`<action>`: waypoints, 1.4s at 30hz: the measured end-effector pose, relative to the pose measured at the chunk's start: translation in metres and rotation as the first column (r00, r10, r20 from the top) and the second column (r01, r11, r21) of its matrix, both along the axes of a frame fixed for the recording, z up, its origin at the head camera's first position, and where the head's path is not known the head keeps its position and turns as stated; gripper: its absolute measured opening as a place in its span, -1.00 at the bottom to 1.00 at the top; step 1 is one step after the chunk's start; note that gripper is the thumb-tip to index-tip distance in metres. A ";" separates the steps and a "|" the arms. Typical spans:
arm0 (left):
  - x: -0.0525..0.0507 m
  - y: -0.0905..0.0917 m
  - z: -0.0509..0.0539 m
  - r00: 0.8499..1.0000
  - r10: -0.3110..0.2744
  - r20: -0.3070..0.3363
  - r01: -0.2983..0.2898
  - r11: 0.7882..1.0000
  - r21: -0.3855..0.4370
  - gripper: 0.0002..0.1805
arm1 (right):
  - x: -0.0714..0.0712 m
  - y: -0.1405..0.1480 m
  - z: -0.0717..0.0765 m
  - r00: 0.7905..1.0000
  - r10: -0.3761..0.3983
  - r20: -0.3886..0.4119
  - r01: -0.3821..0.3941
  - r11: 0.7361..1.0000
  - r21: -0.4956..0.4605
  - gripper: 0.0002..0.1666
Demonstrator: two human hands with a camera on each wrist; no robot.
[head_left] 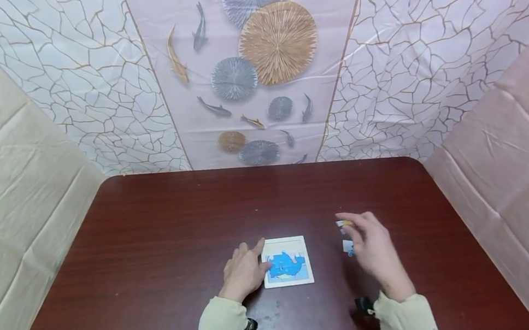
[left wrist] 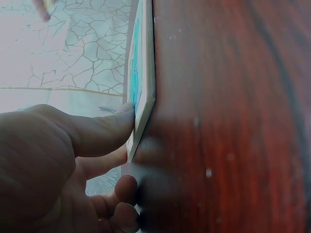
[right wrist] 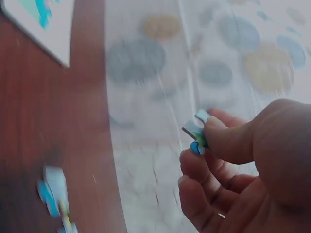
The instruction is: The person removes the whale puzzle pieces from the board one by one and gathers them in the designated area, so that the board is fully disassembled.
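Observation:
A square puzzle board with a pale frame and a blue whale-like picture lies flat on the table. My left hand rests at its left side, the thumb on the board's face and the index finger by the far left corner. To the right, my right hand is raised over the table and pinches a small puzzle piece between thumb and fingers. White, green and blue show on that piece. Below this hand lie loose puzzle pieces, partly hidden by it in the head view.
The dark red-brown wooden table extends around the board. Behind it hangs a patterned cloth with fish and round shapes, and pale cloth walls stand on both sides.

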State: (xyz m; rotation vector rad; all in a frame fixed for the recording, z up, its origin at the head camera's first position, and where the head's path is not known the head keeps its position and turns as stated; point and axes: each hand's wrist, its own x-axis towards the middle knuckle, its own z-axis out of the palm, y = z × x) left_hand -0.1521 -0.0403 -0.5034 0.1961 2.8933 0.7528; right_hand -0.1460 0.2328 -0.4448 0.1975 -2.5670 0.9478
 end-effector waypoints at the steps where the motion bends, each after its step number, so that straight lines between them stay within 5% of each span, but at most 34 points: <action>1: 0.000 0.001 0.000 1.000 0.002 0.003 -0.002 1.000 0.000 -0.32 | 0.001 0.008 0.002 0.999 -0.042 0.007 0.042 0.999 -0.006 -0.65; 4: -0.001 0.003 0.000 1.000 -0.010 0.015 0.010 1.000 0.006 -0.32 | 0.007 0.032 0.004 0.978 -0.202 0.055 0.202 0.979 -0.009 -0.65; 8: -0.002 0.006 0.000 0.999 -0.032 0.015 0.032 0.999 0.008 -0.31 | 0.016 0.063 0.002 0.923 -0.372 0.098 0.372 0.928 0.010 -0.70; 17: -0.003 0.004 0.001 1.000 -0.019 -0.008 0.019 1.000 -0.015 -0.32 | 0.022 0.095 -0.015 0.840 -0.489 0.234 0.495 0.868 0.038 -0.69; 27: -0.002 0.001 -0.001 1.000 -0.010 0.005 0.010 1.000 0.000 -0.32 | 0.013 0.097 -0.039 0.824 -0.497 0.272 0.510 0.860 0.028 -0.75; 34: -0.001 -0.001 -0.001 1.000 -0.006 0.015 0.006 1.000 0.006 -0.32 | 0.009 0.095 -0.042 0.807 -0.489 0.331 0.512 0.859 0.022 -0.71; 42: -0.002 -0.001 -0.001 1.000 -0.001 0.009 0.001 1.000 0.008 -0.33 | 0.008 0.093 -0.045 0.816 -0.480 0.323 0.495 0.868 0.039 -0.77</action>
